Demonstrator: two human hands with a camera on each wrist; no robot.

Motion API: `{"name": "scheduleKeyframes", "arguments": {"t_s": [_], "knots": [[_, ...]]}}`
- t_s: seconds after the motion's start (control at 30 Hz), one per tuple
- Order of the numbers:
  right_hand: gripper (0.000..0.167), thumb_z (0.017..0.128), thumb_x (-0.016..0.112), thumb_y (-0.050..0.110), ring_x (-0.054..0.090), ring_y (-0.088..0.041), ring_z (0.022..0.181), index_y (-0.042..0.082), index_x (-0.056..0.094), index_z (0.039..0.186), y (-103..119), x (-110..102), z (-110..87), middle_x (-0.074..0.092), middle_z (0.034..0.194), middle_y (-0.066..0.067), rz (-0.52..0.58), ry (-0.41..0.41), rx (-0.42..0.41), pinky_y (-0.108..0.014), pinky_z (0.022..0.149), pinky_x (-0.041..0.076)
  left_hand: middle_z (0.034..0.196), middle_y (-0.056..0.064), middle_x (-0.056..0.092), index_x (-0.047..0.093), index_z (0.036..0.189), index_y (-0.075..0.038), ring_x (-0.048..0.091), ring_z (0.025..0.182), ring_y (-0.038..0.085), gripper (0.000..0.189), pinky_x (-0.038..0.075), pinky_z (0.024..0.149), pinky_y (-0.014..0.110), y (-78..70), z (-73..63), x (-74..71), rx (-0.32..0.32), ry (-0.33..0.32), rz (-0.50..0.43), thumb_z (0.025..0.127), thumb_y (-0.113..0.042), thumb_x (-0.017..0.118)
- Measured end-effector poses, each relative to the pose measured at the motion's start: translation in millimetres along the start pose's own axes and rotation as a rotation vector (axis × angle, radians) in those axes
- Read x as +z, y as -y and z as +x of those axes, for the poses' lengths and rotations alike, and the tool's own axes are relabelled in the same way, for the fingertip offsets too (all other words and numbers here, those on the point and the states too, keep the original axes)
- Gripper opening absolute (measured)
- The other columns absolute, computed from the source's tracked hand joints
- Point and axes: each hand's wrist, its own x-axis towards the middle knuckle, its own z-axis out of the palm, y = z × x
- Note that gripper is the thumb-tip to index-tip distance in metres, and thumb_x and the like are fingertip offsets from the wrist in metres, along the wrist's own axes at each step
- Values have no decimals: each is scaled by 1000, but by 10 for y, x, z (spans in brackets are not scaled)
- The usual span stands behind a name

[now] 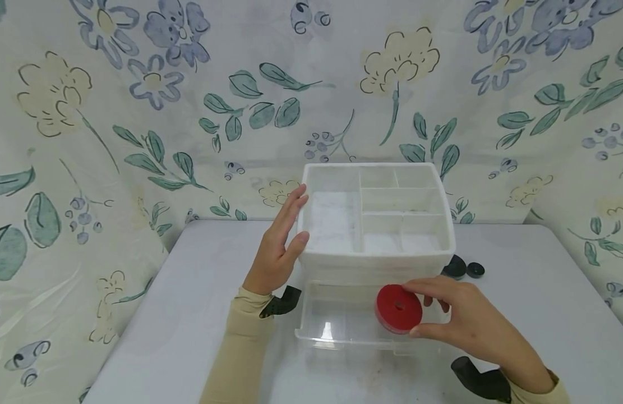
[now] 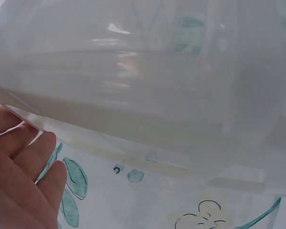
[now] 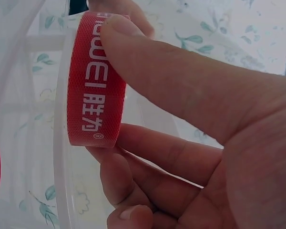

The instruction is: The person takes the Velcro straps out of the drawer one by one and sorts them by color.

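Note:
My right hand (image 1: 467, 322) pinches a roll of red woven tape (image 1: 399, 308) between thumb and fingers. White lettering runs along the tape's edge (image 3: 93, 90) in the right wrist view. The roll is over the clear pulled-out drawer (image 1: 336, 314) at the front of a white storage box (image 1: 379, 262). With fingers extended, my left hand (image 1: 276, 252) rests against the left side of the box. In the left wrist view, its fingers (image 2: 40, 152) lie along the underside of a translucent wall.
Two round black pieces, one larger (image 1: 455, 267) and one small (image 1: 475, 270), lie to the right behind the drawer. Divided compartments (image 1: 402, 200) fill the box's top. White table (image 1: 170, 320) surrounds it, with a floral cloth (image 1: 271, 129) hanging behind.

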Motion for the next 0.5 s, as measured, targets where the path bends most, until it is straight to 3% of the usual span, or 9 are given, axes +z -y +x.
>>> {"name": "scheduleKeyframes", "arguments": {"t_s": [0.3, 0.5], "knots": [[62, 70, 92, 29, 53, -10, 85, 13, 69, 126, -39, -43, -36, 65, 103, 11, -11, -55, -35, -23, 61, 49, 166, 8, 23, 31, 156, -2, 20, 153, 25, 60, 19, 122, 43, 12, -2, 9, 4, 1, -3, 101, -17, 46], [63, 70, 92, 28, 52, -7, 85, 14, 69, 127, -80, -58, -59, 64, 103, 11, -23, -51, -40, -21, 61, 49, 166, 8, 23, 31, 156, -1, 20, 152, 25, 59, 20, 122, 42, 13, -4, 0, 5, 1, 5, 102, -20, 46]]}}
